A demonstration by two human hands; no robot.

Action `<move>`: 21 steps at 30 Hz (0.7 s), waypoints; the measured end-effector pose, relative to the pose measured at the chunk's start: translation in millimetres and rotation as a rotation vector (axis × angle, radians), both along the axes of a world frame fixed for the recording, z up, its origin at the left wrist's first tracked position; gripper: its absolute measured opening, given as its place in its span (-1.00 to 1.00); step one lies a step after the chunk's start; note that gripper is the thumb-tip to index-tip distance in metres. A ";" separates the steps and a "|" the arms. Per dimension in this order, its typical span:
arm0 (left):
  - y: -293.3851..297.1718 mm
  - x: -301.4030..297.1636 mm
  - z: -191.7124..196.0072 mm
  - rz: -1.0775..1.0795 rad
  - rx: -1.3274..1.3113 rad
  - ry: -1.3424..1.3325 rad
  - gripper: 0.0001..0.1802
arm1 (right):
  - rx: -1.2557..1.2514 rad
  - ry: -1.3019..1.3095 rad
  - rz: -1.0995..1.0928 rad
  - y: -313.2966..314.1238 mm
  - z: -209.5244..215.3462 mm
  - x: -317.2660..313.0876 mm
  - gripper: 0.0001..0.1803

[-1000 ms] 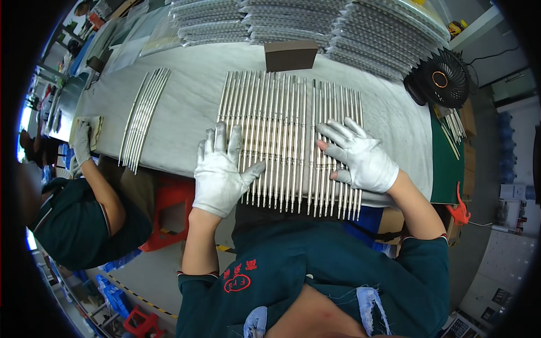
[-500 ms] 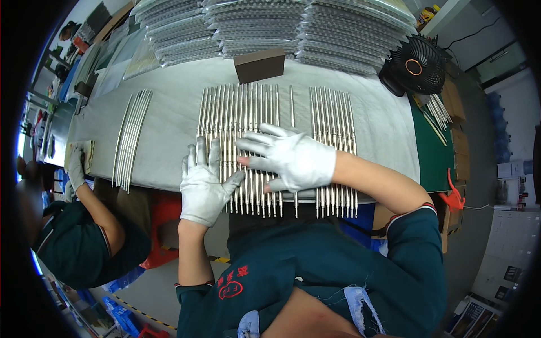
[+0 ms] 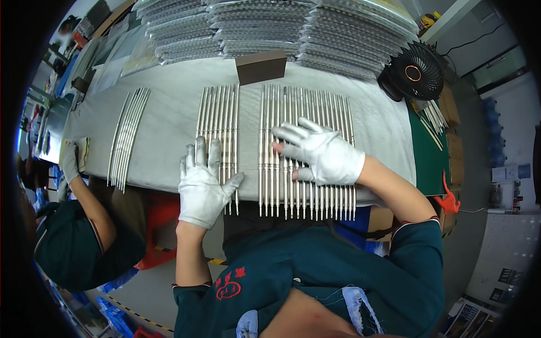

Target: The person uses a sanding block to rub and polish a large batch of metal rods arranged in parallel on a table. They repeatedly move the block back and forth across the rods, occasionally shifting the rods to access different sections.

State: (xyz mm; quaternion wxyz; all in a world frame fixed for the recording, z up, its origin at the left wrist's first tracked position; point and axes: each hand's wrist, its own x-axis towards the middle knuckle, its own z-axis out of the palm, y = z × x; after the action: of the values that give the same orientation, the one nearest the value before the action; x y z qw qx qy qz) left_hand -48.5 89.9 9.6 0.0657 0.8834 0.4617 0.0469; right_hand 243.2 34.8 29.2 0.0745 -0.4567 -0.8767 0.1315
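Note:
Two groups of slim silvery metal rods lie side by side in front of me, their near ends jutting past the table edge. My left hand [image 3: 204,183], in a white glove, rests flat with fingers spread over the left rod group [image 3: 218,112]. Across the wider right rod group [image 3: 307,197] lies my gloved right hand [image 3: 321,151], palm down and fingers apart, with bare skin showing at some fingertips. A gap of bare cloth separates the two groups. Both hands touch the rods from above without gripping them; the rods beneath them are partly hidden.
A dark brown block [image 3: 260,66] stands behind the rods, before tall stacks of plastic trays [image 3: 253,28]. A black fan [image 3: 414,70] is at the back right. Another rod group [image 3: 128,141] lies leftward, near a co-worker's gloved hand [image 3: 70,163]. A red air gun [image 3: 448,197] hangs right.
My right hand has slid to the right, and several rods have moved with it to join the right group. A gap has opened beside the left group. My left hand has stayed nearly still.

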 end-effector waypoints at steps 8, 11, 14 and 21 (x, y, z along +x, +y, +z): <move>1.1 1.7 4.5 0.010 0.008 0.019 -0.03 | 0.414 -0.020 -0.522 105.7 36.7 19.5 -0.47; 1.0 2.4 5.2 0.019 -0.011 0.023 -0.02 | 0.517 -0.257 -0.535 135.3 29.6 19.6 -0.43; 0.3 3.3 7.5 0.026 -0.022 0.021 -0.02 | 0.529 -0.353 -0.455 147.1 27.5 16.4 -0.45; 0.9 -0.2 0.1 0.010 0.001 0.010 0.00 | 0.602 -0.154 -0.541 144.4 33.1 10.8 -0.64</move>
State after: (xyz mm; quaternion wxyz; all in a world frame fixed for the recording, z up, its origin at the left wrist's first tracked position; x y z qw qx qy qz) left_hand -48.8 90.8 9.7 0.0628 0.8813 0.4664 0.0430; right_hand 254.0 179.2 62.3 0.1708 -0.6372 -0.7272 -0.1899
